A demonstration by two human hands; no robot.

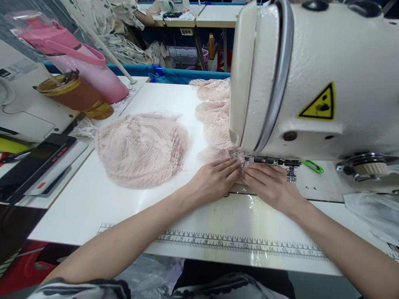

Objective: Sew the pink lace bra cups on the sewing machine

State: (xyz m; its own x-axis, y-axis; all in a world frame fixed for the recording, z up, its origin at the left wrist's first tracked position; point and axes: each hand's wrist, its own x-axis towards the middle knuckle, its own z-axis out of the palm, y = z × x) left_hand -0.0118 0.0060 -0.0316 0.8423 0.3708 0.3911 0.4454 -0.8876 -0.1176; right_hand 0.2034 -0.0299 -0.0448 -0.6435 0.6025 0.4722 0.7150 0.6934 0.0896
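A strip of pale pink lace fabric (215, 120) runs from the back of the table down under the head of the white sewing machine (311, 74). My left hand (220, 176) is closed on its near end, just left of the presser foot (246, 161). Its fingers are together and the thumb is out of sight. Close by on the right, my right hand (268, 182) also has its fingers pressed together on the lace at the foot, with the fingertips partly hidden. A separate gathered piece of pink lace (141, 151) with dark reddish threads lies to the left.
A pink bottle (77, 62) and an amber cup (75, 97) stand at the back left, beside a black device (40, 162). A printed ruler (243, 245) runs along the front edge. Green snips (312, 167) lie behind the foot. Another person's arm (145, 17) shows at the far table.
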